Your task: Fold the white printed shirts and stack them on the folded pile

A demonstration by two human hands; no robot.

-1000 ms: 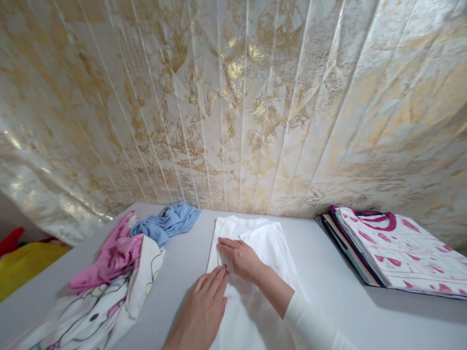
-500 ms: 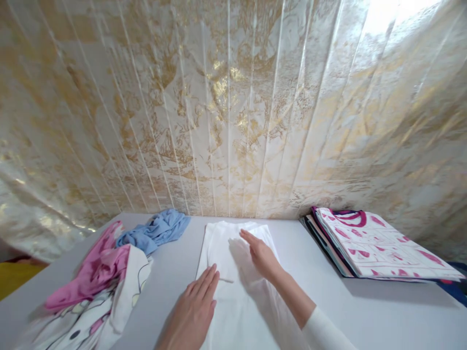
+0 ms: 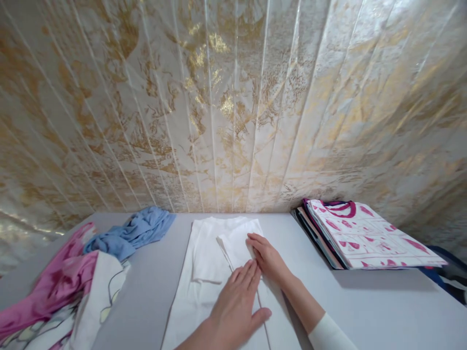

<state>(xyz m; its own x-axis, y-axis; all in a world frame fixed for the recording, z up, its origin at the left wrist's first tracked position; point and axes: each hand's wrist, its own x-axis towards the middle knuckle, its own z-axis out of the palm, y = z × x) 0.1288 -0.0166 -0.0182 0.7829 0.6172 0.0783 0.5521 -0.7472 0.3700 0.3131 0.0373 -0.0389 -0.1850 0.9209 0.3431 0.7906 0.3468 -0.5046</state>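
Note:
A white shirt (image 3: 207,306) lies on the table with its sides folded inward, and a short sleeve (image 3: 206,260) rests on top at its upper left. My left hand (image 3: 239,296) presses flat on the middle of the shirt, fingers outstretched and thumb apart. Beside its fingertips, my right hand (image 3: 268,257) lies on the folded right part (image 3: 235,243) near the shirt's right edge, its fingers extended and slightly bent. The two hands touch or overlap at the fingertips. Some of the cloth is covered by them.
On the left lie a rumpled blue garment (image 3: 134,231) and a pink and white printed garment (image 3: 62,287). A stack of folded clothes (image 3: 365,238), with a pink-patterned shirt on top, stands at the right. Behind the pale table (image 3: 146,291) hangs a gold-patterned curtain (image 3: 233,121).
The shirt's right side now lies folded over toward the middle. My left hand has moved from the left edge to the centre, beside my right hand. The view has shifted slightly right.

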